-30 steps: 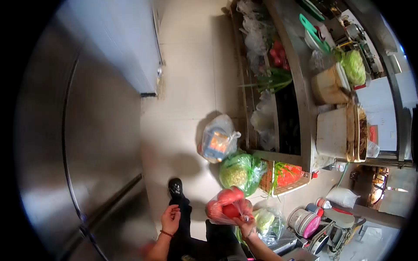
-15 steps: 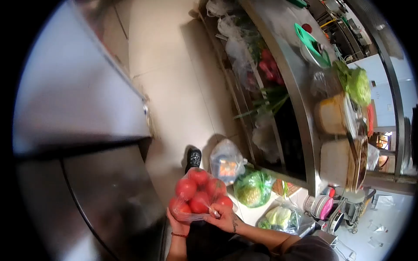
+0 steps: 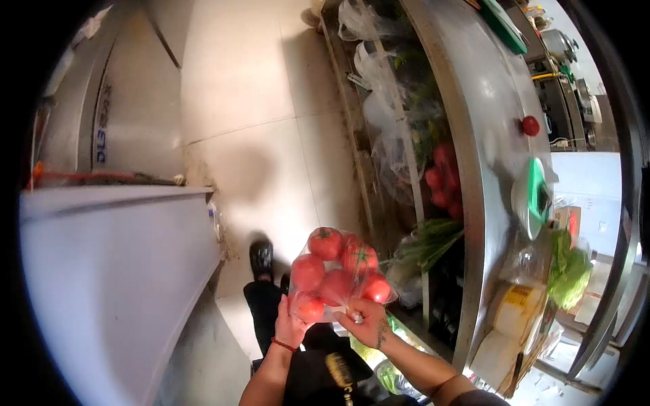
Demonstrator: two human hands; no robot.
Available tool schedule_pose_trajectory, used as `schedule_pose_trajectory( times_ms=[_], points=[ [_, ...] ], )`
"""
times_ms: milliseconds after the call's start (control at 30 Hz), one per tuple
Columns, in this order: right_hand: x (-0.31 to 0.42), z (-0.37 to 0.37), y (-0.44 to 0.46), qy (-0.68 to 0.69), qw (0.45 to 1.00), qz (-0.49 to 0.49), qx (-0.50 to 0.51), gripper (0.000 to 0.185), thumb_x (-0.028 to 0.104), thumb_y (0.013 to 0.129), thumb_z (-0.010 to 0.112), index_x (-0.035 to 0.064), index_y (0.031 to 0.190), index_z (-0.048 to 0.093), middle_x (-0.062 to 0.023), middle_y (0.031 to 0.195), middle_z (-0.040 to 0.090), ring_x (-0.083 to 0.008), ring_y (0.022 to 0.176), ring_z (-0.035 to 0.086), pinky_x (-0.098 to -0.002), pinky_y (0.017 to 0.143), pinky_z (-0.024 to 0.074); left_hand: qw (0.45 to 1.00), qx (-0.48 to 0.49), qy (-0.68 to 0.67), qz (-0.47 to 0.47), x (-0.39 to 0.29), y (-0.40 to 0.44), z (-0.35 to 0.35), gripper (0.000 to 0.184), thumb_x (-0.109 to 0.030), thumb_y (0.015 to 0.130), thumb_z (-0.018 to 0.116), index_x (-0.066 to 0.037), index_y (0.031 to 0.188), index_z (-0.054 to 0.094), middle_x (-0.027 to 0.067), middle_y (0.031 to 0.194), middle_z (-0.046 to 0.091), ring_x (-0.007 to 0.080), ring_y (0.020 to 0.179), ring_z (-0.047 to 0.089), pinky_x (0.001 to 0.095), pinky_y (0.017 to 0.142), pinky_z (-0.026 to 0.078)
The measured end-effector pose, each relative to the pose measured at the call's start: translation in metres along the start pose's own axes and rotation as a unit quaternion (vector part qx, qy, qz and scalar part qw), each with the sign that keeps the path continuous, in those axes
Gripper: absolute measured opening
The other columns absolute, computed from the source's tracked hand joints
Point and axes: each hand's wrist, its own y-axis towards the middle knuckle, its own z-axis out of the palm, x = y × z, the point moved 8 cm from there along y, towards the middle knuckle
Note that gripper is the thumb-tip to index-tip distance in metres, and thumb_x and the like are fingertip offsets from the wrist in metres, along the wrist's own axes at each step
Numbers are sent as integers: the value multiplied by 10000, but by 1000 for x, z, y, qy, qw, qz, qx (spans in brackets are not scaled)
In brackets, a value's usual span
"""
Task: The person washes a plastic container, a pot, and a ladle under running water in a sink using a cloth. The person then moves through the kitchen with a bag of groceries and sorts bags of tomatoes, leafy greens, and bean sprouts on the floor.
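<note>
A clear plastic bag of several red tomatoes (image 3: 336, 287) hangs in front of my body, low in the middle of the view. My right hand (image 3: 365, 320) is closed on the gathered neck of the bag. On the left side of the bag, my left hand (image 3: 291, 325) supports it from beside and below, its fingers partly hidden behind the tomatoes. A red bracelet (image 3: 284, 345) circles my left wrist.
To the right stands a steel counter (image 3: 477, 101) with a green-handled item (image 3: 537, 196), a lone tomato (image 3: 530, 126), a lettuce (image 3: 569, 271) and tubs (image 3: 518, 308). Bagged vegetables (image 3: 393, 149) fill the shelf below. A pale cabinet (image 3: 115, 271) is at the left.
My left hand, apart from the bag a second ago, came to its side. The bag has risen towards the counter side since half a second ago, and the view has moved forward along the aisle.
</note>
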Motion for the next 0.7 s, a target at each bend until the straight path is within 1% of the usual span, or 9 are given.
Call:
schedule_pose_trajectory(
  times_ms=[100,133,233,300,333,433,567,633,700],
  points=[
    [-4,-18,51,-8,1000,18,-23,353,117,748,696,48,575,396,-35,543,394,-127,498,404,-273,472,344,1000,4,18,-25,-12,39,9,572,-511,932,274,-86,1289,409,93,1293,472,270,1233,407,473,1026,307],
    [-2,-23,68,-2,999,31,-27,345,120,746,702,47,575,411,-37,553,415,-121,508,419,-271,478,348,989,17,144,29,-28,50,12,557,-499,938,269,-87,1285,410,91,1293,469,270,1236,402,472,1031,297],
    [3,-25,115,20,998,21,-50,347,121,746,704,50,575,410,-39,559,422,-119,511,422,-273,480,350,998,-22,61,-17,-59,83,22,539,-494,943,269,-92,1266,426,77,1268,488,260,1216,423,454,1018,313],
    [-4,-19,150,18,997,51,-46,349,124,745,705,48,581,406,-45,564,421,-127,518,420,-273,495,354,992,0,127,16,-100,108,40,534,-494,943,271,-97,1262,431,68,1237,512,249,1173,465,434,986,354],
    [-2,-17,170,45,995,80,-39,345,160,736,713,47,590,421,-54,559,426,-133,519,426,-284,497,363,999,-18,24,-27,-115,122,48,506,-479,942,301,-104,1251,445,62,1217,528,231,1129,502,416,949,394],
    [19,-12,229,34,991,131,-7,338,203,743,708,58,607,434,-55,558,423,-125,540,423,-294,520,376,992,-78,93,-29,-171,142,77,462,-415,952,369,-59,1238,442,58,1258,482,188,1168,460,365,960,389],
    [31,-10,310,76,986,145,11,297,194,755,688,56,631,455,-58,560,426,-136,550,425,-293,528,375,978,-136,152,41,-245,168,126,498,-452,935,374,-107,1292,409,77,1226,518,218,1125,508,418,921,433],
    [59,-26,350,135,979,150,-6,274,189,743,694,58,647,473,-44,564,431,-128,563,434,-285,533,372,986,-100,121,47,-271,187,166,492,-446,940,353,-115,1300,403,80,1241,508,226,1135,501,435,931,424],
    [94,-51,392,70,988,132,-29,204,123,738,667,58,664,488,-20,592,444,-117,577,442,-273,544,374,996,-31,60,55,-300,213,213,482,-433,950,311,-130,1317,390,87,1270,486,241,1155,487,468,952,407]
  ],
)
